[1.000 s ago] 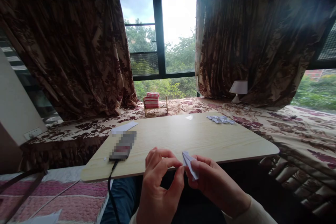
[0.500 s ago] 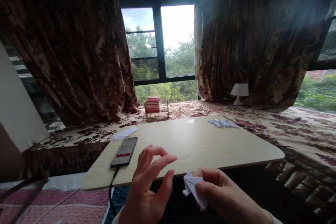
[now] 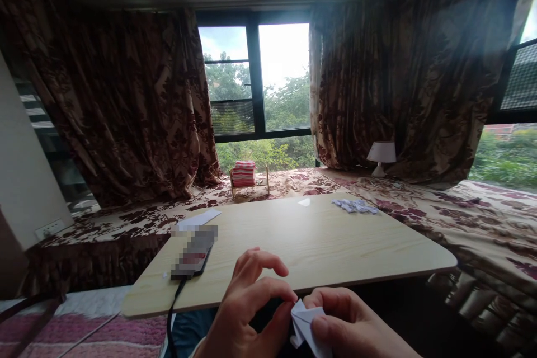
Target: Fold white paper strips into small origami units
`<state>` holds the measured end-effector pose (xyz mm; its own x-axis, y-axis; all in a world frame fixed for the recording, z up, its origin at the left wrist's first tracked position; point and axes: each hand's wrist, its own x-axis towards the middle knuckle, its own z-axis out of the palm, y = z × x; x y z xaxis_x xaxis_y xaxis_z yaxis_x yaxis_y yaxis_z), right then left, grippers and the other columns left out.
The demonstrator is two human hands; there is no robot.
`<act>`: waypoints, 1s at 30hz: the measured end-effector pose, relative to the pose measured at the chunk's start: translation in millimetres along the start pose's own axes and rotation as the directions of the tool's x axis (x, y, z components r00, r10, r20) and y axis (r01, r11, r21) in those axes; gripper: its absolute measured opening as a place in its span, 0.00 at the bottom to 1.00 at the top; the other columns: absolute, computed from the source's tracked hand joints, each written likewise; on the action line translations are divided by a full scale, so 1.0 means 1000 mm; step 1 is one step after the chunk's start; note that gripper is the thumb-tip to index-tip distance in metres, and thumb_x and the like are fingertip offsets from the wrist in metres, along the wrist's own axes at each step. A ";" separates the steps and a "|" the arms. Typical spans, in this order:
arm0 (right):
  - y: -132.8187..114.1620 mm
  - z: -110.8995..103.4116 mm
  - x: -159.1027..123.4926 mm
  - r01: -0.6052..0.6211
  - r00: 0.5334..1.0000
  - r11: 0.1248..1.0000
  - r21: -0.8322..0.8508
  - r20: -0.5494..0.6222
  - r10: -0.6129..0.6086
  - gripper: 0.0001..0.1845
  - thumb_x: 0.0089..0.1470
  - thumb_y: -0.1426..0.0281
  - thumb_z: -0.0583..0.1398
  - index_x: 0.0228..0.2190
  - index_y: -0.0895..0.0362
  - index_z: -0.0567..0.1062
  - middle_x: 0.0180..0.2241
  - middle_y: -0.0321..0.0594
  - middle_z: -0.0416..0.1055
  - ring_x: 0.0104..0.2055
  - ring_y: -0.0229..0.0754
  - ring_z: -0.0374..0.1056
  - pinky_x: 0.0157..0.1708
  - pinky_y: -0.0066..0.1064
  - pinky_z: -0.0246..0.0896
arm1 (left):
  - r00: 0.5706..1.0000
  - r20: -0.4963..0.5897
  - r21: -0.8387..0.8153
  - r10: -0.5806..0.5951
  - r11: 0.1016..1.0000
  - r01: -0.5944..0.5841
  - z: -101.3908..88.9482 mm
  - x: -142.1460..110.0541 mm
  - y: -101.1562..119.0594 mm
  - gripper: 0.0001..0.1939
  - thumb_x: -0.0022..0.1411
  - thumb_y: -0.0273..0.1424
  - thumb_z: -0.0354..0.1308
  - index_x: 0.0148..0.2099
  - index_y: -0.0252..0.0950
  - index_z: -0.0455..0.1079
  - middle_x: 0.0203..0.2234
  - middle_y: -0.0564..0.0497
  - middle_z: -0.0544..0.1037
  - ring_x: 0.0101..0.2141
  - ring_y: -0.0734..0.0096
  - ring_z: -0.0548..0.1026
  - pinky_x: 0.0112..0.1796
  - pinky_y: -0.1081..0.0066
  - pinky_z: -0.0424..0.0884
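Note:
A small piece of folded white paper is held just past the table's near edge, low in the view. My right hand grips it from the right, thumb on top and fingers behind. From the left, my left hand has its thumb and index finger closed at the paper's upper left corner. Its other fingers curl above, away from the paper. A small loose flap hangs under the paper, partly hidden by the hands.
On the pale wooden table lie a phone with a cable, a white paper sheet, a small white paper piece and a cluster of folded papers. Behind stand a rack with striped cloths and a lamp.
My left hand has moved right and its open thumb and index finger have closed at the paper's corner. My right hand keeps its grip. The whole view has tilted up slightly.

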<state>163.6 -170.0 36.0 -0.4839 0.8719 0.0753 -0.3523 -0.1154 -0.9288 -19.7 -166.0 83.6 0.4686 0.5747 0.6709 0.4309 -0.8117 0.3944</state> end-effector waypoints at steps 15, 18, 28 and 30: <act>-0.004 0.004 -0.002 -0.033 0.999 0.985 0.169 -0.004 0.035 0.16 0.40 0.63 0.67 0.23 0.63 0.72 0.17 0.34 0.66 0.19 0.28 0.59 0.21 0.20 0.51 | 0.993 -0.104 -0.102 -0.057 0.994 0.046 0.003 -0.005 0.001 0.06 0.55 0.22 0.52 0.32 0.38 0.67 0.37 0.50 0.68 0.42 0.70 0.68 0.48 0.67 0.60; -0.001 0.000 0.000 0.003 1.000 0.983 0.185 -0.011 -0.001 0.14 0.42 0.63 0.66 0.24 0.63 0.73 0.17 0.34 0.65 0.19 0.28 0.58 0.20 0.20 0.51 | 0.982 -0.163 -0.110 -0.094 0.991 0.077 0.005 -0.009 0.003 0.07 0.56 0.21 0.52 0.34 0.38 0.66 0.35 0.51 0.68 0.40 0.72 0.68 0.44 0.70 0.63; 0.006 0.000 0.007 0.078 0.988 0.963 0.258 -0.150 -0.040 0.09 0.47 0.66 0.64 0.27 0.60 0.76 0.23 0.35 0.68 0.22 0.27 0.59 0.23 0.19 0.56 | 0.925 -0.237 -0.135 -0.296 0.953 0.271 0.032 -0.012 0.015 0.09 0.53 0.26 0.55 0.39 0.39 0.66 0.28 0.55 0.69 0.34 0.70 0.69 0.44 0.65 0.62; 0.004 0.002 0.007 0.075 0.988 0.961 0.268 -0.151 -0.036 0.09 0.47 0.66 0.64 0.29 0.60 0.76 0.25 0.35 0.69 0.22 0.27 0.58 0.23 0.19 0.57 | 0.918 -0.242 -0.146 -0.313 0.948 0.284 0.037 -0.009 0.015 0.06 0.54 0.27 0.55 0.36 0.39 0.67 0.27 0.55 0.69 0.34 0.69 0.68 0.44 0.63 0.61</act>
<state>157.0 -165.3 33.4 -0.3448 0.9372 0.0526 -0.5894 -0.1725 -0.7892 10.8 -179.3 60.4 0.1086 0.7565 0.6449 0.4292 -0.6209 0.6560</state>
